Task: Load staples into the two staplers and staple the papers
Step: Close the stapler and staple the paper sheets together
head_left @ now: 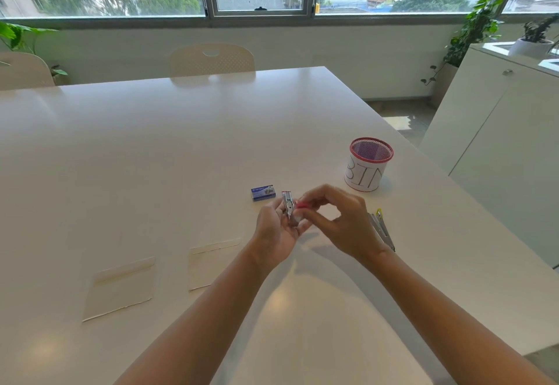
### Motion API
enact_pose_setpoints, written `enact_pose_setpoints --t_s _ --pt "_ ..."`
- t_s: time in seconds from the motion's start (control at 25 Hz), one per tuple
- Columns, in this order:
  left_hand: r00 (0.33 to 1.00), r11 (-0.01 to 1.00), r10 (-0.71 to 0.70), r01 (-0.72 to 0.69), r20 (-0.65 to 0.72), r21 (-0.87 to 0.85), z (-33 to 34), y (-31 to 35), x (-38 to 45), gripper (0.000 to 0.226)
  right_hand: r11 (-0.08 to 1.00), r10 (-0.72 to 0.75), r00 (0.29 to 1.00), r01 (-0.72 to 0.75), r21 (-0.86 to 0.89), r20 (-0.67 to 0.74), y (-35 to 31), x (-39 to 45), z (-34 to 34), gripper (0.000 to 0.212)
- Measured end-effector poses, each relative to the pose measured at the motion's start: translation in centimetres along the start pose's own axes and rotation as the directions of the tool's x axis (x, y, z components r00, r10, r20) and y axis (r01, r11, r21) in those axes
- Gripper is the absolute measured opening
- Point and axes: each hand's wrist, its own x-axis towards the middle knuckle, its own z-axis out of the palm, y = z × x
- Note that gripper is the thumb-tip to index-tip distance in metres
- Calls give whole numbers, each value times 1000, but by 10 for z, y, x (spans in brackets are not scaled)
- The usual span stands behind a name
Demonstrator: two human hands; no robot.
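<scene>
My left hand grips a small metal stapler with a red top, held above the white table. My right hand pinches the stapler's red part with thumb and fingers. A second stapler, metal with a yellow tip, lies on the table just right of my right hand, partly hidden by the wrist. A blue staple box lies just beyond my left hand. Two stacks of cream paper lie to the left: the nearer-left stack and the middle stack.
A red mesh cup wrapped in paper marked BIN stands right of the box. The table's right edge runs close to the yellow stapler. Chairs stand at the far side, and a white cabinet is on the right.
</scene>
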Motion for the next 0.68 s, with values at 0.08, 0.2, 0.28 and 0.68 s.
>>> enact_pose_setpoints --t_s 0.08,0.2,0.28,0.68 --pt "999 1000 -6 6 34 18 0 -2 -1 55 998 63 997 -63 4 -36 1 9 0 14" --pt "999 996 -26 23 35 91 2 -6 -2 60 974 225 972 -223 38 -68 3 18 3 14" --pt "999 988 -40 36 20 148 5 -10 -1 62 942 334 941 -332 39 -58 8 22 3 16" --pt "992 937 48 -84 115 339 4 -14 0 40 570 747 620 -783 247 241 21 28 0 45"
